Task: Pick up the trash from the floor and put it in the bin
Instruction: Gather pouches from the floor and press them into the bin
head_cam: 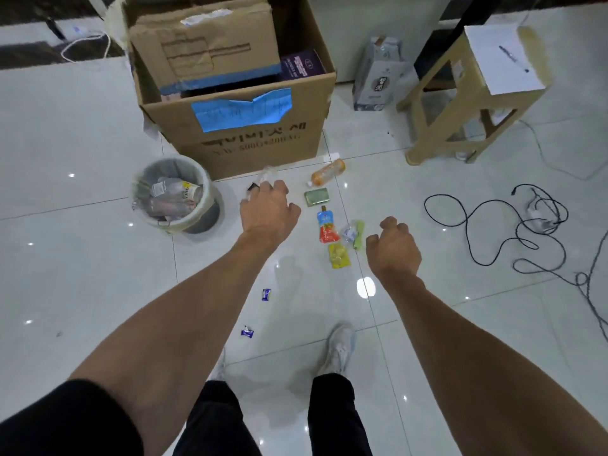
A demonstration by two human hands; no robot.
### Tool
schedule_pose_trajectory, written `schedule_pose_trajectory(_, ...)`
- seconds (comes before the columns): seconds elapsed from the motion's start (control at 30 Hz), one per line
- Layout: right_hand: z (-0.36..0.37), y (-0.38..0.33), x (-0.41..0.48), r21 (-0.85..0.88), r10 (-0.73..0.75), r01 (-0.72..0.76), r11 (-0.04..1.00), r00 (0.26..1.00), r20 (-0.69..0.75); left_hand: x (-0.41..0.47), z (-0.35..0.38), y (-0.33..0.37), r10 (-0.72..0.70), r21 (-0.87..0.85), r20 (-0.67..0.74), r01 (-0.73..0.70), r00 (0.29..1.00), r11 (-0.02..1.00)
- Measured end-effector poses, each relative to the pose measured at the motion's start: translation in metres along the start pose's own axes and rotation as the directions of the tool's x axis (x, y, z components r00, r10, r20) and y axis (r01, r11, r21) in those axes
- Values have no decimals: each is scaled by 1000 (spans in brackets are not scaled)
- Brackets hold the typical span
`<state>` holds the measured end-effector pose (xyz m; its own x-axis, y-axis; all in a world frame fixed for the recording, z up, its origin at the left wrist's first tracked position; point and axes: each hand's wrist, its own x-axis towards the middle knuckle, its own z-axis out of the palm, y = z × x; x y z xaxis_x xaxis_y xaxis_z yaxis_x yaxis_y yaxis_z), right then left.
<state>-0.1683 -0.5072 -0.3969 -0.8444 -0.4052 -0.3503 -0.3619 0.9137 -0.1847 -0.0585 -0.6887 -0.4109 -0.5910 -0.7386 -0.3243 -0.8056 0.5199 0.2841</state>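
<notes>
From the head camera I looked down at a glossy pale tiled floor [82, 258] with the trash strung out in a loose line ahead of my feet. The orange bottle [328, 172] lay on its side, long axis slanting from lower left to upper right, its cap end toward the lower left. Just below it sat a flat green packet [316, 196], long side roughly left to right. A red and blue pouch [327, 227] lay lengthwise away from me, spout pointing up-frame, and a yellow pouch [339, 256] lay just below it. A crumpled clear and green wrapper [354, 233] rested beside the red pouch. Two small blue candy wrappers [266, 294] [247, 332] lay nearer my white shoe [339, 348].

My left hand [268, 209] reached out over the floor, fingers curled around what looked like a clear plastic bottle [263, 177], blurred, its length angling up and away to the right. My right hand [393, 250] hovered with fingers loosely curled and nothing in them.

The grey bin [177, 195], already holding bottles, stood left of the left hand, beside a large cardboard box [250, 139]. A wooden stool [473, 93] carrying paper stood at the right, with black cables [493, 232] snaking across the tiles.
</notes>
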Motion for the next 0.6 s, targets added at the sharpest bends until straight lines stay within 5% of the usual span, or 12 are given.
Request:
schedule_pose_trajectory(0.27,33,97,97,-90,-5,10,996,999,48,34,109,47,-36,83,11,35,999,996)
schedule_pose_trajectory(0.6,103,117,170,-30,67,-65,997,994,86,110,205,43,-96,95,85,88,992,992)
